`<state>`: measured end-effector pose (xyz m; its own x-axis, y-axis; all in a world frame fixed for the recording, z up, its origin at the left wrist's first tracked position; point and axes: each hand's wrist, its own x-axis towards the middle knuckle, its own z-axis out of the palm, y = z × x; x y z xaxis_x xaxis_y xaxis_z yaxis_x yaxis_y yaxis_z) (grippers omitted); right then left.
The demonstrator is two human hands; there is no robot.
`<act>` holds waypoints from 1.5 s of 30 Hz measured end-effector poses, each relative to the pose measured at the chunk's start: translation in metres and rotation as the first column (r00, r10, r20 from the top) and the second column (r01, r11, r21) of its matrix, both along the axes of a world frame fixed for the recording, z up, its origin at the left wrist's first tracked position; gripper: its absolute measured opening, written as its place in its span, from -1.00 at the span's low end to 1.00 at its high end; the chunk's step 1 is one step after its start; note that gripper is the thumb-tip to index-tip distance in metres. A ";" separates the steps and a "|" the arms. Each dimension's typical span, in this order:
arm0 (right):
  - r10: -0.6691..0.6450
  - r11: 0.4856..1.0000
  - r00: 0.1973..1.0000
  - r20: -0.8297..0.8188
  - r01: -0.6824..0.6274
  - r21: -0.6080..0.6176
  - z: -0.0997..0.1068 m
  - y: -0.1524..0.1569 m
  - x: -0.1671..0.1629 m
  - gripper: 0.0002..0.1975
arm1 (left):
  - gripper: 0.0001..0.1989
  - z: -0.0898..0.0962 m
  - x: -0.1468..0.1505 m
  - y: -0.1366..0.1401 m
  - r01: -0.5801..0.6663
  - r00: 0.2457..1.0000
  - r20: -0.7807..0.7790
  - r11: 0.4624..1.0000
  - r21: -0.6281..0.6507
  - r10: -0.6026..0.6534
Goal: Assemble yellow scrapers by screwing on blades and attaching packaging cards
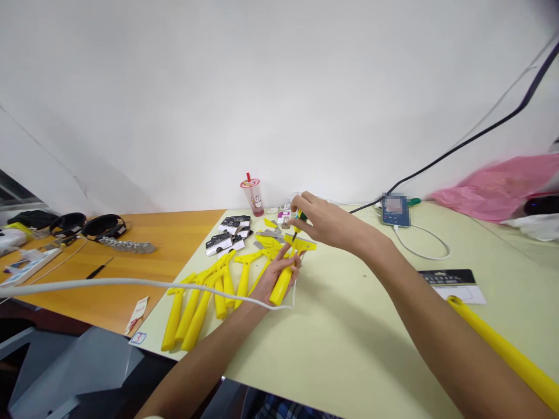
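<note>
My left hand (276, 272) is closed around a yellow scraper (283, 284), its wide head pointing away from me. From above, my right hand (321, 220) grips a screwdriver (299, 221) with a green and yellow handle, mostly covered by the fingers. The screwdriver's tip meets the scraper head; whether it sits in a screw is too small to tell. Several more yellow scrapers (201, 297) lie side by side left of my left hand. Beyond them are loose yellow head pieces (266, 240) and grey blades (276, 235).
Black and white cards (220, 241) lie near a lidded drink cup (254, 201). A phone (395, 210) leans at the wall with a white cable. A white cord (131, 283) crosses in front of my left forearm. At right are a packaging card (454, 285) and a long yellow handle (502, 349).
</note>
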<state>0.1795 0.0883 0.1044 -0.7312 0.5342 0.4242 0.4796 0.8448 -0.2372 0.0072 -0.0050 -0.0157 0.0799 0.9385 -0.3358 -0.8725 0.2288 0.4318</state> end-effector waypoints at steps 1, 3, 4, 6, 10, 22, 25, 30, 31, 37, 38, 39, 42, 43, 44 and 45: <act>0.037 0.999 0.999 -0.011 -0.038 -0.020 -0.001 0.000 0.000 -0.86 | -0.25 -0.001 -0.001 0.000 -0.008 1.000 0.004 1.000 -0.010 0.008; 0.116 0.991 0.992 -0.042 -0.118 -0.066 -0.002 -0.001 0.000 -0.82 | -0.29 -0.002 -0.002 0.001 -0.021 1.000 0.010 0.999 -0.028 0.021; 0.138 0.987 0.989 -0.053 -0.142 -0.080 -0.002 -0.001 0.000 -0.83 | -0.31 -0.002 -0.003 0.001 -0.024 1.000 0.014 0.999 -0.032 0.024; 0.138 0.987 0.989 -0.053 -0.142 -0.078 0.000 -0.002 -0.003 -0.92 | -0.31 -0.003 -0.003 0.001 -0.017 1.000 0.025 1.000 -0.022 0.017; 0.075 0.997 0.996 -0.042 -0.076 -0.025 -0.002 -0.002 -0.009 -0.91 | -0.26 -0.005 -0.001 0.000 0.024 0.999 0.041 1.000 0.012 -0.024; 0.213 0.968 0.962 -0.171 -0.232 -0.097 -0.011 0.000 -0.010 -0.88 | -0.39 -0.012 -0.005 0.003 0.011 0.999 0.043 1.000 -0.008 -0.011; 0.263 0.952 0.944 -0.202 -0.288 -0.105 -0.013 0.002 -0.011 -0.79 | -0.38 -0.007 -0.005 0.003 -0.013 0.999 0.038 1.000 -0.026 0.014; 0.195 0.975 0.963 -0.184 -0.211 -0.073 -0.014 0.004 -0.014 -0.88 | -0.28 0.000 -0.001 0.000 -0.011 1.000 0.023 0.998 -0.059 0.012; 0.205 0.972 0.961 -0.186 -0.222 -0.078 -0.015 0.004 -0.013 -0.86 | -0.27 0.000 0.000 0.000 -0.007 1.000 0.030 0.998 -0.065 0.009; 0.222 0.967 0.952 -0.211 -0.242 -0.073 -0.016 0.007 -0.012 -0.87 | -0.29 -0.002 0.000 0.001 -0.001 0.999 0.049 1.000 -0.025 0.002; 0.206 0.973 0.957 -0.204 -0.223 -0.065 -0.016 0.008 -0.012 -0.89 | -0.29 -0.002 0.000 0.001 0.000 0.999 0.041 1.000 -0.021 0.001; 0.200 0.974 0.960 -0.198 -0.216 -0.063 -0.017 0.008 -0.012 -0.88 | -0.29 -0.002 0.000 0.000 0.001 1.000 0.030 1.000 -0.022 0.000; 0.225 0.964 0.954 -0.196 -0.247 -0.097 -0.018 0.010 -0.010 -0.81 | -0.30 -0.002 -0.001 0.000 -0.008 1.000 0.013 1.000 -0.016 0.008; 0.236 0.959 0.952 -0.196 -0.261 -0.113 -0.018 0.011 -0.010 -0.80 | -0.31 -0.002 -0.001 0.000 -0.012 1.000 0.016 1.000 -0.006 0.012; 0.238 0.956 0.952 -0.192 -0.264 -0.124 -0.018 0.011 -0.010 -0.80 | -0.32 -0.002 -0.002 0.000 -0.014 1.000 0.016 1.000 0.003 0.014; 0.228 0.959 0.956 -0.183 -0.253 -0.128 -0.018 0.011 -0.010 -0.83 | -0.32 -0.003 -0.002 0.000 -0.014 1.000 0.009 1.000 0.011 0.014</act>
<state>0.1695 0.0993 0.0866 -0.7724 0.4171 0.4789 0.2103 0.8795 -0.4268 0.0053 -0.0046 -0.0183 0.0696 0.9431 -0.3251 -0.8796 0.2117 0.4261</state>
